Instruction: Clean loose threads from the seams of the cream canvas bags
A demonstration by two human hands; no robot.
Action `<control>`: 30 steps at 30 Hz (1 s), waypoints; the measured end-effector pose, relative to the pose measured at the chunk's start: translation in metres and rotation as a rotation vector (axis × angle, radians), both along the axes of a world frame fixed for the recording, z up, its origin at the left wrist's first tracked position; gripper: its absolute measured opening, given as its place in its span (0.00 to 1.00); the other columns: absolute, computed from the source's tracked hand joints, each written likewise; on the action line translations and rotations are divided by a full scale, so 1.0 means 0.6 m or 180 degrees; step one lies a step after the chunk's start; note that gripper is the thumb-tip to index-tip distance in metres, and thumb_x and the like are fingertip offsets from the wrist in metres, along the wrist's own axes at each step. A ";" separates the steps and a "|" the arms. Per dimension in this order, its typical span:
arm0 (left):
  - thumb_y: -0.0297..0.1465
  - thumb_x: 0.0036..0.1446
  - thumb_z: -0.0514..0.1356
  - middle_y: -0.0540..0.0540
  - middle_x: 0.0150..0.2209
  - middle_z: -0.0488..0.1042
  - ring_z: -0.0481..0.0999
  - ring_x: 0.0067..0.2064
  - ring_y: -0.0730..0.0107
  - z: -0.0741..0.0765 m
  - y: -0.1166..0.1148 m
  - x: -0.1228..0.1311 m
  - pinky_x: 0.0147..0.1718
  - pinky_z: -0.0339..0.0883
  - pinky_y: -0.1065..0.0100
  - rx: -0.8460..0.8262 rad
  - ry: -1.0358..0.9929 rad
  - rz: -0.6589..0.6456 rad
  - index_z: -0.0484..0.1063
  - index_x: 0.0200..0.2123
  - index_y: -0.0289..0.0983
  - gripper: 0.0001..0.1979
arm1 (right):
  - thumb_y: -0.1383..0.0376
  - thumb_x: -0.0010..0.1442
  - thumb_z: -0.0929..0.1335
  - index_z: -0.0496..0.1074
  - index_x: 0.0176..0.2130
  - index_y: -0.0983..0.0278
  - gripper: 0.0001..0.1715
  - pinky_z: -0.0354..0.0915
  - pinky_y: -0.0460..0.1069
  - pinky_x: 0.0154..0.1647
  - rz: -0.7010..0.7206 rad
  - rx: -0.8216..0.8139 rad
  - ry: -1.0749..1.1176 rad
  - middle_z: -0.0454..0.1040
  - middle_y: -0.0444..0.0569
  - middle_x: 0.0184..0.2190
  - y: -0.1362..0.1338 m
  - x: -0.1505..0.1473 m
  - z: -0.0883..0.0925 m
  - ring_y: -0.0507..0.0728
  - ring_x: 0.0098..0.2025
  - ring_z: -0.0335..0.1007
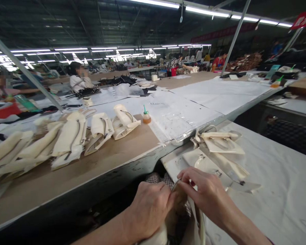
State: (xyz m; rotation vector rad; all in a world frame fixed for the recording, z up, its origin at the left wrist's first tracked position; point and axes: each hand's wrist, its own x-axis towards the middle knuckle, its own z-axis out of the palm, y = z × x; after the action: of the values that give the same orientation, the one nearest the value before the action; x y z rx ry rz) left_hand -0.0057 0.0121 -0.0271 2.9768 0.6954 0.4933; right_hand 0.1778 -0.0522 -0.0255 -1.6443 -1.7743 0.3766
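Observation:
Both hands are close together, low in the middle of the head view. My left hand (pixel 150 206) is closed on the edge of a cream fabric bag piece (pixel 201 223), its knuckles facing up. Opposite it, my right hand (pixel 206 192) pinches the same edge between thumb and fingers. Most of the piece hangs below the hands and is partly hidden by them. Just beyond my right hand, more cream bag parts (pixel 221 141) with straps and metal fittings lie on a white-covered table (pixel 277 180).
Several cream pieces with zippers (pixel 68 139) line the brown-covered worktable (pixel 132 149) on the left. A small bottle of amber liquid (pixel 146 117) stands beside them. White sheets (pixel 193 98) cover the table beyond. Co-workers (pixel 80 80) are across it; slanted metal poles (pixel 236 37) rise from its edges.

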 end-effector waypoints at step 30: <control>0.28 0.64 0.55 0.48 0.22 0.77 0.76 0.25 0.69 0.039 -0.005 -0.029 0.25 0.49 0.68 -0.0952 0.1218 0.0048 0.70 0.20 0.34 0.19 | 0.75 0.60 0.69 0.68 0.33 0.61 0.10 0.59 0.48 0.33 0.0240 -0.0158 -0.0120 0.77 0.38 0.34 0.005 0.001 0.013 0.53 0.33 0.74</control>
State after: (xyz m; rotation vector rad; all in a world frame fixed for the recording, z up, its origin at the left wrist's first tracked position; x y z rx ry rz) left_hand -0.0229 0.0090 -0.0034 2.7988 0.7389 -0.1770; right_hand 0.1782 -0.0495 -0.0176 -1.6319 -1.8729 0.4297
